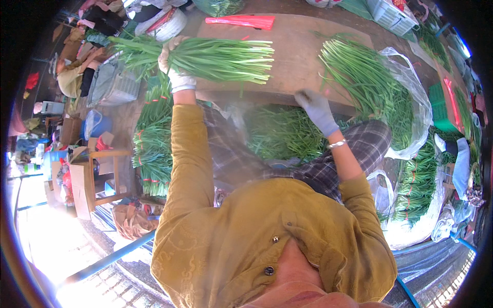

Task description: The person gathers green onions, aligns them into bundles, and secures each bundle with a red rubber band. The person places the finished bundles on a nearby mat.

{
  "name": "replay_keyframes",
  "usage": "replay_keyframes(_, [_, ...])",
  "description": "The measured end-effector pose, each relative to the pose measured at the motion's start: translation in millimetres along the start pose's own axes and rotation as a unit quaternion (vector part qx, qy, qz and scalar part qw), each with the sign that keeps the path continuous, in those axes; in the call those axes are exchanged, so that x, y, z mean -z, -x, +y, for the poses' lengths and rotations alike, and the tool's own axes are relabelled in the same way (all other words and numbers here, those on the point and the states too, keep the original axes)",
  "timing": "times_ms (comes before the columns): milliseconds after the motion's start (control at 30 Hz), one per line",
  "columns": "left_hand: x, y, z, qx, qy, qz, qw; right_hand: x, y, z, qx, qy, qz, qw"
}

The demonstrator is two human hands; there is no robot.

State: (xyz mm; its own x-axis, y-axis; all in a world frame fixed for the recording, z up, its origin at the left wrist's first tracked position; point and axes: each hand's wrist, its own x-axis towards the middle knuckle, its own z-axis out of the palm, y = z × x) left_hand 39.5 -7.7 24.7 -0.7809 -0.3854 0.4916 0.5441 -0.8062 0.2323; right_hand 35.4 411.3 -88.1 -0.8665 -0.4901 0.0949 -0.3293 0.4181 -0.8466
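My left hand, in a pale work glove, grips a thick bunch of garlic chives around its leafy part. The bunch lies sideways over the wooden board, its pale cut ends pointing right. Beside the board's near edge is my right hand, also gloved; its dirty fingertips are blurred, and nothing shows in it. A loose pile of chives covers the right part of the board, spilling towards a clear plastic bag. Red tie strips lie at the board's far edge.
Tied chive bundles are stacked at my left, with more tied bundles at my right. Loose greens lie between my knees. A wooden stool, a blue bucket and a white crate stand leftward. Another person sits at far left.
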Motion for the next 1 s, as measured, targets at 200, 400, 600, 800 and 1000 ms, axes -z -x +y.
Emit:
replay_keyframes(200, [-4, 1, -21, 0.009, -0.022, -0.004, 1.000, -22, -36, -83, -0.006, -0.123, 0.047, 0.991])
replay_keyframes(400, [-12, 6, -17, 0.001, -0.026, -0.006, 1.000, -42, -43, -75, -0.032, -0.304, 0.096, 0.947])
replay_keyframes(600, [-17, 7, -23, -0.014, -0.054, 0.015, 0.998, -57, -17, -85, 0.069, -0.315, 0.183, 0.929])
replay_keyframes(800, [-26, 9, -33, 0.012, -0.056, 0.036, 0.998, -43, -19, -104, 0.110, -0.185, 0.154, 0.964])
replay_keyframes(1000, [-31, 9, -38, -0.006, -0.058, 0.044, 0.997, -27, -22, -108, 0.186, 0.015, 0.130, 0.974])
